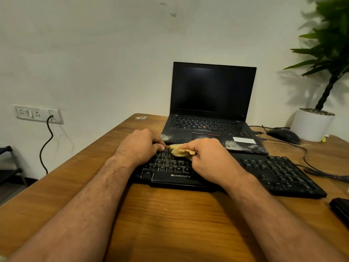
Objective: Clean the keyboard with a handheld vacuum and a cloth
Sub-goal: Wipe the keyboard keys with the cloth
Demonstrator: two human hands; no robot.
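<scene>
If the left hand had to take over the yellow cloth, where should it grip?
The cloth's left end, coming from the left: that bunched end pokes out free above the keyboard, beside the left hand's fingertips, while the right hand covers the rest.

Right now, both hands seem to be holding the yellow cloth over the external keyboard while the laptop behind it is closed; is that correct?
Not quite: the head view shows the laptop open, its screen dark. The left hand and right hand do hold the yellow cloth over the keyboard.
</scene>
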